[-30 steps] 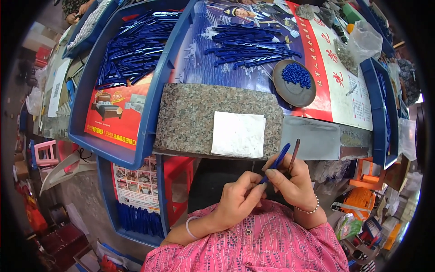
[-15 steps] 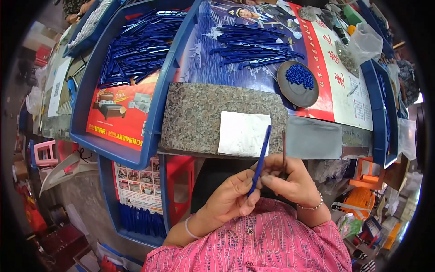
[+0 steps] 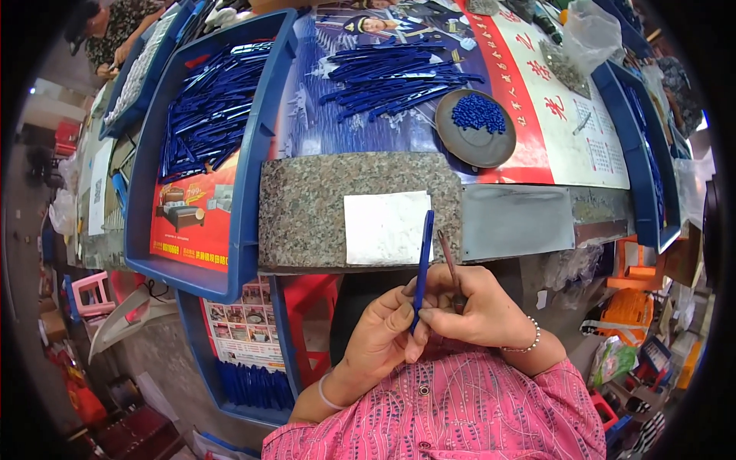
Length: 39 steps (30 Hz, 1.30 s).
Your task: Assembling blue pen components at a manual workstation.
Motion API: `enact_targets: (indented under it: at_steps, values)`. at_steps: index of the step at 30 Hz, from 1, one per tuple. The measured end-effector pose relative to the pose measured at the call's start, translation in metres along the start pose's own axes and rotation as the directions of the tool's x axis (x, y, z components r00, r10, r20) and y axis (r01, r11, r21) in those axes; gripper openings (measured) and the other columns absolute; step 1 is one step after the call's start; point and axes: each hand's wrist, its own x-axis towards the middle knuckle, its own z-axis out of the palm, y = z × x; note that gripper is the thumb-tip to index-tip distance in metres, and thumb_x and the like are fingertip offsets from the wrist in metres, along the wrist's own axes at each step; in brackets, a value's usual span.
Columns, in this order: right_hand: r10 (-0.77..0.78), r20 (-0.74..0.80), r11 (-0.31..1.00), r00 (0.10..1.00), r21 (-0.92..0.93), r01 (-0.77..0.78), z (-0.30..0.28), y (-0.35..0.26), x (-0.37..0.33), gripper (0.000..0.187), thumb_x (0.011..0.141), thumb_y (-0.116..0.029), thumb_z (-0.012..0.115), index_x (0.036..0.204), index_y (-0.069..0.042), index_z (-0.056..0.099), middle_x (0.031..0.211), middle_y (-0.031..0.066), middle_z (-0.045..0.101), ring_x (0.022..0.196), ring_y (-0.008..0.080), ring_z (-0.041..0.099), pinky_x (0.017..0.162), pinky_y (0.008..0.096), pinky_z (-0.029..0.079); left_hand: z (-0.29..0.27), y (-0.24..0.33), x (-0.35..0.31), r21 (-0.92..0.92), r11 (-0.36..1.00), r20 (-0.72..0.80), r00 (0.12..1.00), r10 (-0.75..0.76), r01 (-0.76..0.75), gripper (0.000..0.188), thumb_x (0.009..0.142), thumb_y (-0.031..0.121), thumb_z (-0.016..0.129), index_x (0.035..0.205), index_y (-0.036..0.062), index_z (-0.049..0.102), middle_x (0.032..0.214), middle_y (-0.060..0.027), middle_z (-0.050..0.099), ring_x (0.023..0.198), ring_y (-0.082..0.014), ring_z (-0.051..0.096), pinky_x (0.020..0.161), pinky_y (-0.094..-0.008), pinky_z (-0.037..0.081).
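Observation:
My left hand is closed on a slim blue plastic strip, which it holds nearly upright by its lower part. My right hand grips a thin reddish-brown stick-like tool; its exact kind is unclear. Right fingertips meet the strip's lower part beside the left fingers, and whatever small piece may be between them is hidden. Both hands are in front of the table edge, just nearer than a white folded paper on a speckled stone slab. A round dark dish holds small blue pieces.
Blue strips lie piled on the poster-covered table. More fill a blue tray at left and a lower tray. A grey plate adjoins the slab. Another blue tray is at right. A person is far left.
The view has shifted, so the table items appear further left. The blue strip stands more upright, and the brown tool now leans left at its top. Both hands keep their holds.

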Motion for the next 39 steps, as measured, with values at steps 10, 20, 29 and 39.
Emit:
enact_targets:
  at_steps: [10, 20, 29, 39]
  values:
    - [-0.106, 0.015, 0.99, 0.994, -0.093, 0.107, -0.007, 0.003, -0.007, 0.023, 0.075, -0.002, 0.055, 0.098, 0.003, 0.055, 0.074, 0.002, 0.059, 0.061, 0.0032, 0.051, 0.053, 0.0181, 0.041, 0.013, -0.007, 0.003, 0.358, 0.93, -0.063, 0.991, 0.114, -0.084, 0.023, 0.093, 0.023, 0.049, 0.103, 0.0023, 0.05, 0.075, -0.0098, 0.06, 0.051, -0.0142, 0.056, 0.046, -0.0213, 0.046]
    - [-0.108, -0.011, 0.994, 0.994, 0.026, 0.109, -0.021, -0.009, 0.011, 0.016, 0.085, -0.006, 0.056, 0.098, 0.003, 0.06, 0.074, 0.001, 0.06, 0.061, 0.0046, 0.054, 0.053, 0.0188, 0.042, 0.019, 0.015, -0.004, 0.477, 0.879, -0.011, 1.0, 0.003, 0.002, 0.021, 0.096, 0.015, 0.042, 0.109, 0.0001, 0.047, 0.072, -0.0072, 0.059, 0.054, -0.01, 0.055, 0.05, -0.0193, 0.044]
    - [-0.208, -0.092, 0.87, 0.974, -0.472, 0.141, -0.019, -0.018, 0.03, 0.017, 0.087, -0.006, 0.049, 0.096, 0.002, 0.062, 0.071, 0.0115, 0.06, 0.058, 0.0161, 0.055, 0.054, 0.0272, 0.042, 0.004, 0.029, -0.001, 0.529, 0.846, -0.218, 0.952, 0.216, -0.071, 0.027, 0.093, 0.012, 0.047, 0.113, -0.0061, 0.051, 0.088, -0.0154, 0.065, 0.073, -0.0204, 0.066, 0.065, -0.027, 0.054]
    - [-0.471, -0.103, 0.811, 0.876, -0.441, 0.384, 0.001, -0.036, 0.03, 0.055, 0.091, -0.046, 0.036, 0.085, 0.001, 0.063, 0.088, 0.0153, 0.066, 0.06, 0.0132, 0.055, 0.051, 0.0242, 0.041, -0.007, 0.031, 0.008, 0.483, 0.875, -0.307, 0.943, 0.129, 0.037, 0.025, 0.092, 0.017, 0.051, 0.104, -0.0048, 0.057, 0.084, -0.0133, 0.066, 0.071, -0.0188, 0.066, 0.065, -0.0259, 0.054]
